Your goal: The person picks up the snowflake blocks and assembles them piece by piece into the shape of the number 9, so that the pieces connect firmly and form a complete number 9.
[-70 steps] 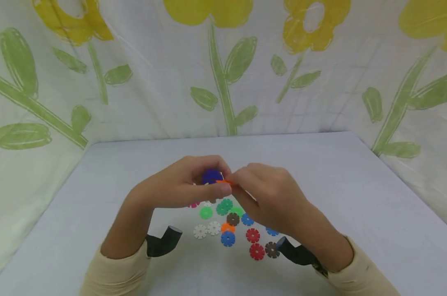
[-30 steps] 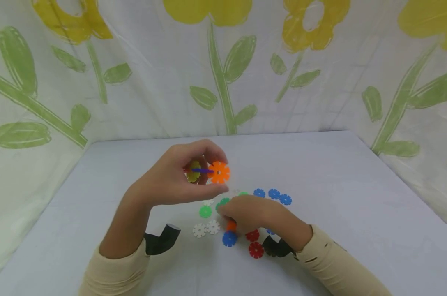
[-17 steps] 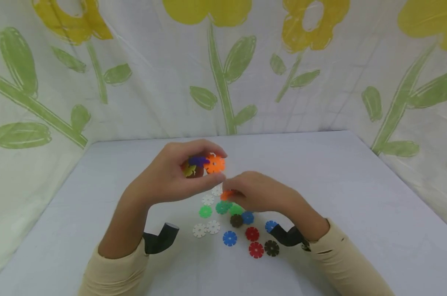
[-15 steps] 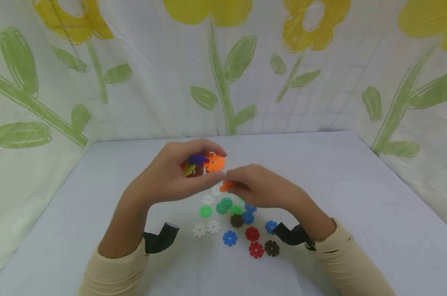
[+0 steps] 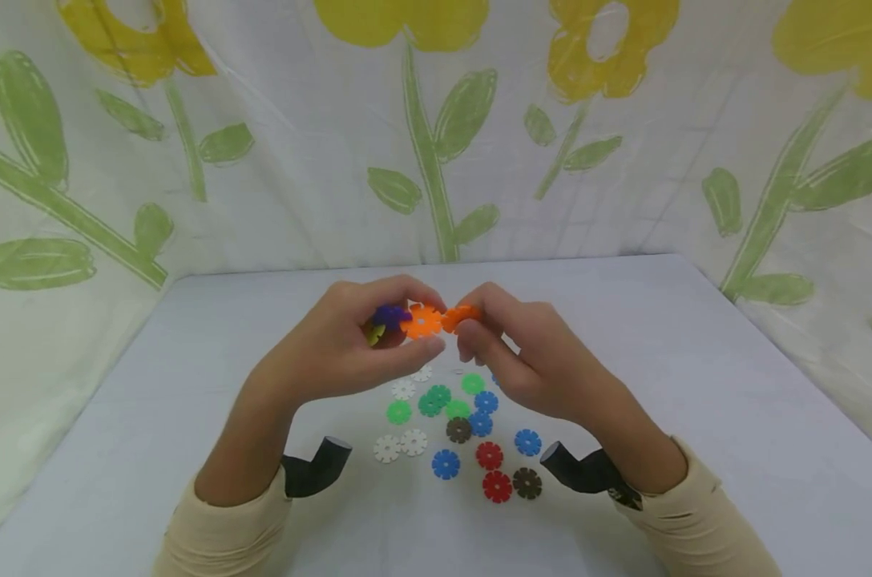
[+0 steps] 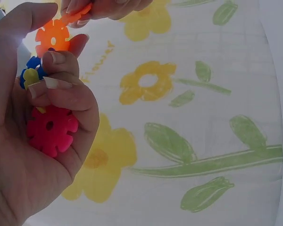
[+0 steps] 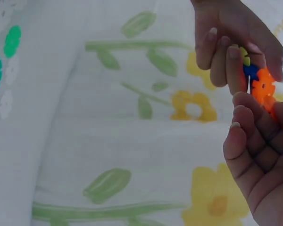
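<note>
Nearest to us, loose discs (image 5: 479, 437) of many colours lie flat on the table (image 5: 696, 385) around its middle, between our two forearms and below the raised hands. Above them our left hand (image 5: 349, 349) curls its fingers and thumb around a cluster (image 5: 407, 320) of joined discs, turning its orange disc outward, we think so that a slot is free, while our right hand (image 5: 530, 353) pinches one orange disc (image 5: 459, 316) by the fingertips, edge against that one. We cannot tell if the slots already meet, and the palm hides most of the cluster; only the left wrist view shows its pink disc (image 6: 52, 129).
</note>
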`<state>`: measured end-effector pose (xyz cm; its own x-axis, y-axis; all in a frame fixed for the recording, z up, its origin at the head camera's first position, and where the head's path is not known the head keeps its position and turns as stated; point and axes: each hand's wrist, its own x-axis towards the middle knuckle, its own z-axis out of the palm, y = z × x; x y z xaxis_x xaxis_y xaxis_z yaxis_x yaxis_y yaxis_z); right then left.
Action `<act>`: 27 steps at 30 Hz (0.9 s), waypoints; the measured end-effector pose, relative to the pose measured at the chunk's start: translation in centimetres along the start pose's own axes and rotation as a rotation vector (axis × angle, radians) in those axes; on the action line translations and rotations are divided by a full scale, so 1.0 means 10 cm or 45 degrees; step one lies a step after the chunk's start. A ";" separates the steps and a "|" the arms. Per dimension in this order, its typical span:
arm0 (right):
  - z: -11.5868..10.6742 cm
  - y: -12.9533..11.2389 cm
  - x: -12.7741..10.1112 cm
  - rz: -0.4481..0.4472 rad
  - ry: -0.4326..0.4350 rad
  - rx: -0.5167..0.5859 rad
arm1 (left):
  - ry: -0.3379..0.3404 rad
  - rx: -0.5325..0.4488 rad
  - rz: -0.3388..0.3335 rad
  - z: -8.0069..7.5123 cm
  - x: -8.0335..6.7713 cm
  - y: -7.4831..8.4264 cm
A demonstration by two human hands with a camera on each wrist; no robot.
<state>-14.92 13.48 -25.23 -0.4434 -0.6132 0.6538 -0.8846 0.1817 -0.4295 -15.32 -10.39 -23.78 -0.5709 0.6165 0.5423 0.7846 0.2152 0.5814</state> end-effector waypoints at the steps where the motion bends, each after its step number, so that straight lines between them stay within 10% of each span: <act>1: 0.01 0.00 0.00 -0.003 0.011 -0.004 | 0.003 0.000 0.000 0.00 0.00 0.00; 27: 0.29 0.03 -0.01 -0.135 0.176 0.086 | 0.044 -0.103 0.023 0.04 -0.02 0.11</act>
<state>-14.73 11.40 -27.26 -0.3676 -0.5141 0.7750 -0.9178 0.0663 -0.3914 -14.25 -9.95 -23.49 -0.5659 0.5928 0.5730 0.7735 0.1414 0.6178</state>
